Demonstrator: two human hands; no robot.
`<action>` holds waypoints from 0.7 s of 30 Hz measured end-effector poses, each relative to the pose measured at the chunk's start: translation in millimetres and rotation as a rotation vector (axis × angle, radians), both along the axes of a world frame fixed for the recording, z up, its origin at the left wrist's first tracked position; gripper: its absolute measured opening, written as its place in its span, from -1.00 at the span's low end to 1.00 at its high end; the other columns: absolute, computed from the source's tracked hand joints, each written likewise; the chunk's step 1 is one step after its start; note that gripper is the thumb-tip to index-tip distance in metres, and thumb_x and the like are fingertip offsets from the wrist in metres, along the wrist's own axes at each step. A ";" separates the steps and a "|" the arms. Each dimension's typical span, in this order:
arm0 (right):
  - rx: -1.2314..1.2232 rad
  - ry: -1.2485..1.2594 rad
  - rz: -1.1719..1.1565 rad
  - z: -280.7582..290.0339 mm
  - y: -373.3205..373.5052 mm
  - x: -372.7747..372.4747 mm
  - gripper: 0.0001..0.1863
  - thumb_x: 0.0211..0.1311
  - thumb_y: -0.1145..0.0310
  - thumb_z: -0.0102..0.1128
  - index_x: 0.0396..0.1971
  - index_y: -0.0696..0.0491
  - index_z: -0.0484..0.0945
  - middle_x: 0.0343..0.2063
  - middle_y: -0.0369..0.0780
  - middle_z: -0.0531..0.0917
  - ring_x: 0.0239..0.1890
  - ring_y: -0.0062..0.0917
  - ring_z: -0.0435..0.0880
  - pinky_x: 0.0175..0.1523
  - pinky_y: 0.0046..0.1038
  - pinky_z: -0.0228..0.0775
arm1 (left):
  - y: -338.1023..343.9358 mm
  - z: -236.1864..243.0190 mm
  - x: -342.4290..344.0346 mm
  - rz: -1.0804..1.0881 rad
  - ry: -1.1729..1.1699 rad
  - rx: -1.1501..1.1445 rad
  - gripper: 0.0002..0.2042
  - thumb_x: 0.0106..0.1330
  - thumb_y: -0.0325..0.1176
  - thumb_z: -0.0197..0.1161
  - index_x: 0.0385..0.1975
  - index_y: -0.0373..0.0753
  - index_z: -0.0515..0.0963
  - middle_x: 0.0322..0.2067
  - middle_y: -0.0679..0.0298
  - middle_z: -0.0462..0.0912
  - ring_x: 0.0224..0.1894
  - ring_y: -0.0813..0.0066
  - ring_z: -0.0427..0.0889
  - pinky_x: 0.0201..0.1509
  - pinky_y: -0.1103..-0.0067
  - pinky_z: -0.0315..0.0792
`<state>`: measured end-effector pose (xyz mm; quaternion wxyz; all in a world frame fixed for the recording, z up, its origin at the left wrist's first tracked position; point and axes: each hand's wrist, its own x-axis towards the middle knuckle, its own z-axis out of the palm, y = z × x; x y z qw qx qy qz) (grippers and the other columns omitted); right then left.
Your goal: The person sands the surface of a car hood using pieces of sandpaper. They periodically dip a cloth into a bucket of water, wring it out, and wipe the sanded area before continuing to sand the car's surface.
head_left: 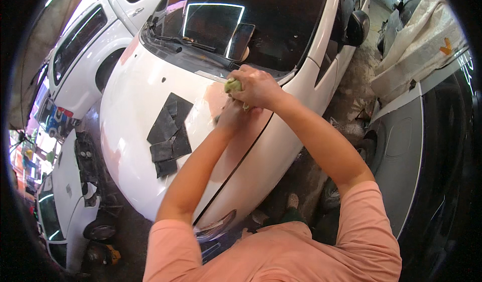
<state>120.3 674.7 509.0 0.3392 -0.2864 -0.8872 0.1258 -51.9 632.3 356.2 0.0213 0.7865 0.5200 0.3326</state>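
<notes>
Over the rear of a white car hood (135,96), my two hands are pressed together close to the windshield's base. My right hand (258,87) is closed around a wadded green cloth (233,85), which bulges out past the fingers. Just below it my left hand (235,114) is also closed, with a pale yellowish bit of the cloth showing between the hands. A small dark patch shows beside the left hand; I cannot make out what it is. Dull pinkish-beige patches mark the hood around the hands. Left of them lie overlapping dark grey sheets (170,131) resembling sandpaper.
A phone-like dark slab (241,41) leans on the windshield (276,21) above the wiper (191,43). White vehicles (90,56) stand on the left. At right are a grey panel (396,151), a dark car and a pale sheet cover (422,41). A narrow floor strip runs between.
</notes>
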 end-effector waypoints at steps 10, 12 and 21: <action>-0.290 0.314 -0.153 -32.6 67.7 81.4 -0.56 0.24 0.00 0.44 -0.21 0.12 0.70 -0.35 -0.10 0.76 -0.28 -0.31 0.77 -0.10 -0.30 0.57 | 13.9 71.5 35.9 -0.151 0.118 0.116 -0.69 0.22 -0.33 0.47 -0.01 -0.08 0.73 0.01 0.15 0.69 0.09 0.04 0.62 0.22 0.22 0.45; -0.127 0.322 -0.209 -40.2 94.4 86.9 -0.57 0.28 -0.01 0.40 -0.20 0.10 0.69 -0.30 -0.13 0.74 -0.28 -0.28 0.76 -0.13 -0.28 0.58 | 13.3 65.1 34.1 -0.223 0.071 0.137 -0.69 0.23 -0.33 0.47 -0.01 -0.08 0.73 0.03 0.14 0.68 0.09 0.05 0.62 0.22 0.23 0.45; 0.141 0.315 -0.319 -60.9 122.4 77.5 -0.59 0.29 -0.02 0.37 -0.20 0.06 0.67 -0.25 -0.14 0.71 -0.24 -0.21 0.78 -0.12 -0.25 0.64 | 22.6 82.6 44.4 -0.170 0.089 0.014 -0.68 0.27 -0.32 0.46 0.02 -0.14 0.70 0.08 0.10 0.65 0.13 -0.01 0.58 0.25 0.25 0.45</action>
